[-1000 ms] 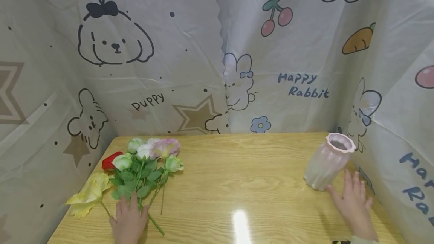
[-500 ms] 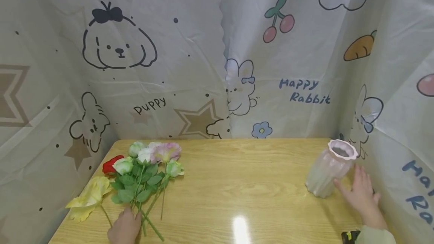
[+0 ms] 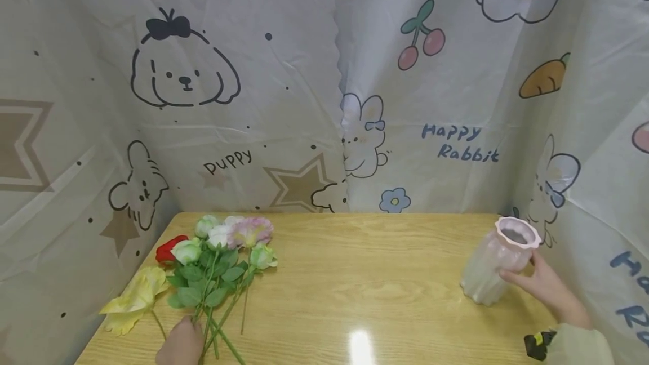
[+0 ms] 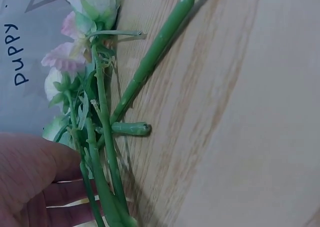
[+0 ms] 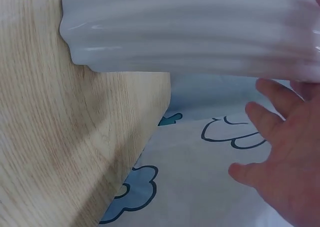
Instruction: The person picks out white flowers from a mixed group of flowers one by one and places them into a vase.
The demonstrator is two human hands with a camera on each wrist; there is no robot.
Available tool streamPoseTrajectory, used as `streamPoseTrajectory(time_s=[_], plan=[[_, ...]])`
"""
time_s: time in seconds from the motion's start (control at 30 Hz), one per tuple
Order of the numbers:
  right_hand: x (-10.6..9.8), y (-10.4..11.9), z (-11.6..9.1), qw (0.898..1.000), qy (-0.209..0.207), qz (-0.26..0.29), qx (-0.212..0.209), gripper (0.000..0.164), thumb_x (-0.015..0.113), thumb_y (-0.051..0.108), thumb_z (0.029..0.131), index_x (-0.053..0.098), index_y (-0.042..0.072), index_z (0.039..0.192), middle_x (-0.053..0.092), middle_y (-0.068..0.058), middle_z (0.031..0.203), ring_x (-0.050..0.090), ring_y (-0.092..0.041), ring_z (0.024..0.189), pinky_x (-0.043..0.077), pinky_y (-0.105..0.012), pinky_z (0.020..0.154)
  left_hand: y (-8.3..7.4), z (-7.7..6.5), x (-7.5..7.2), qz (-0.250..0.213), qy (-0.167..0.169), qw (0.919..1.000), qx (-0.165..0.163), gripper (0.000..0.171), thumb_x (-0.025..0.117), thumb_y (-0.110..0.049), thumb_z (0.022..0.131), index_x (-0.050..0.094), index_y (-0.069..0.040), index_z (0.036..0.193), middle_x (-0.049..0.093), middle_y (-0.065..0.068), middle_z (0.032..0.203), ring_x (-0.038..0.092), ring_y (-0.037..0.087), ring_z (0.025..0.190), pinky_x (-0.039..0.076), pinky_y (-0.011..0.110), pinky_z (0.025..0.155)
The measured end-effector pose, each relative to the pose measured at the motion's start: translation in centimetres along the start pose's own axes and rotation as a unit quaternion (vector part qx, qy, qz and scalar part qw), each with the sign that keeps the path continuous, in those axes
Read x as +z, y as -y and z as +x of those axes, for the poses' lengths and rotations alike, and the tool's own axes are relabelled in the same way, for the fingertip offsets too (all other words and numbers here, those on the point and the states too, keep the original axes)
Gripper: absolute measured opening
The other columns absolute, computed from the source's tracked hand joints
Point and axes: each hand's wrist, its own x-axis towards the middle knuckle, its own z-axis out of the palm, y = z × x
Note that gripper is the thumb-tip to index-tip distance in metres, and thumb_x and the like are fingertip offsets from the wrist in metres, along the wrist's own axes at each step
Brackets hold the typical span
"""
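Observation:
Several artificial flowers (image 3: 223,238) lie at the left of the table, with leafy green stems (image 4: 102,152) crossing toward the near side. My left hand (image 3: 181,342) grips among these stems at their lower part; in the left wrist view its thumb lies beside them and its fingers (image 4: 75,212) reach behind them. A ribbed pink-and-white vase (image 3: 489,266) stands upright at the right. My right hand (image 3: 555,292) holds it just below the scalloped rim, thumb in front and index finger behind. Its other fingers (image 5: 265,119) spread loosely beside the vase.
A yellow flower (image 3: 134,297) lies apart at the table's left edge. Printed curtains (image 3: 284,100) hang close behind the wooden table (image 3: 370,275) and along both sides. A black wrist device (image 3: 538,345) sits at the right sleeve.
My left hand has drawn back nearer me, its fingers going from spread over the leaves to curled at the stems. The right hand has moved from beside the vase onto its neck.

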Motion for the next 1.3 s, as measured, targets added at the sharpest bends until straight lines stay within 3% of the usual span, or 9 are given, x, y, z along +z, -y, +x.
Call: streamPoseTrajectory(time_s=[0.17,0.27,0.37,0.53,0.7,0.77,0.97,1.13,1.3], plan=[[0.0,0.3,0.2,1.0,0.001,-0.013,-0.001,0.091,0.059,0.028,0.082,-0.005,0.006,0.141,0.016,-0.034,0.142,0.027,-0.037,0.126,0.023,-0.069,0.097,0.0,-0.1,0.0,0.004,0.004,1.0,-0.005,0.041,0.036,-0.022,0.09,0.046,0.007,0.117,0.058,0.026,0.109,0.058,0.038,0.087,0.049,0.052,0.068],[-0.2,0.6,0.3,0.999,0.003,-0.038,-0.009,0.086,0.059,0.027,0.082,0.002,0.001,0.14,0.028,-0.032,0.136,0.041,-0.003,0.106,0.044,-0.042,0.092,0.0,-0.3,-0.1,0.001,0.004,1.0,0.0,0.04,0.035,-0.022,0.09,0.047,0.007,0.116,0.059,0.026,0.107,0.059,0.038,0.085,0.049,0.053,0.067],[-0.3,0.9,0.4,0.999,0.012,-0.05,-0.015,0.082,0.059,0.026,0.082,0.007,-0.002,0.138,0.034,-0.031,0.131,0.035,0.017,0.093,0.046,-0.021,0.078,0.1,-0.5,-0.2,-0.006,-0.001,0.9999,0.008,0.038,0.034,-0.022,0.09,0.049,0.005,0.113,0.06,0.026,0.102,0.059,0.038,0.082,0.049,0.054,0.066],[-0.6,1.2,0.3,0.998,0.025,-0.062,-0.005,0.082,0.058,0.028,0.083,0.006,-0.003,0.138,0.035,-0.034,0.13,0.034,0.014,0.093,0.049,-0.04,0.083,0.0,-0.7,-0.2,-0.022,-0.021,0.9995,0.003,0.037,0.034,-0.025,0.09,0.052,0.0,0.112,0.061,0.025,0.1,0.059,0.037,0.08,0.048,0.057,0.067],[-0.7,1.2,0.1,0.997,0.024,-0.071,-0.001,0.083,0.057,0.029,0.083,0.004,-0.004,0.138,0.031,-0.036,0.131,0.044,-0.02,0.107,0.037,-0.064,0.087,0.0,-0.3,-0.2,-0.026,-0.038,0.9987,0.019,0.036,0.038,-0.025,0.09,0.05,-0.003,0.116,0.06,0.027,0.103,0.058,0.041,0.083,0.048,0.055,0.063],[-0.7,1.2,0.0,0.997,0.024,-0.071,0.0,0.084,0.057,0.029,0.083,0.002,-0.004,0.138,0.03,-0.036,0.132,0.042,-0.03,0.11,0.036,-0.065,0.087,-0.2,-0.1,-0.1,-0.027,-0.048,0.9981,0.028,0.035,0.041,-0.022,0.089,0.049,-0.002,0.117,0.06,0.028,0.104,0.059,0.04,0.082,0.048,0.051,0.059],[-0.7,0.7,0.0,0.996,0.018,-0.082,-0.007,0.086,0.057,0.03,0.083,-0.001,-0.001,0.139,0.029,-0.035,0.133,0.042,-0.009,0.106,0.04,-0.06,0.086,-0.6,0.1,-0.1,-0.033,-0.07,0.996,0.044,0.033,0.047,-0.014,0.085,0.05,0.003,0.114,0.061,0.027,0.098,0.059,0.038,0.079,0.048,0.046,0.055],[-0.4,0.6,0.0,0.995,0.015,-0.098,0.003,0.083,0.057,0.033,0.083,0.007,-0.006,0.136,0.036,-0.038,0.126,0.046,-0.038,0.107,0.044,-0.058,0.083,-0.7,-0.4,-0.3,-0.036,-0.095,0.9925,0.068,0.029,0.049,-0.009,0.083,0.052,0.006,0.108,0.06,0.028,0.091,0.058,0.04,0.077,0.048,0.047,0.057],[0.0,0.7,0.0,0.994,0.0,-0.107,-0.011,0.079,0.06,0.03,0.081,0.014,-0.006,0.135,0.043,-0.034,0.122,0.048,-0.002,0.093,0.049,-0.043,0.078,-0.7,-0.8,-0.4,-0.03,-0.115,0.9896,0.081,0.023,0.05,-0.006,0.081,0.054,0.007,0.1,0.06,0.028,0.086,0.058,0.041,0.077,0.049,0.048,0.059]])
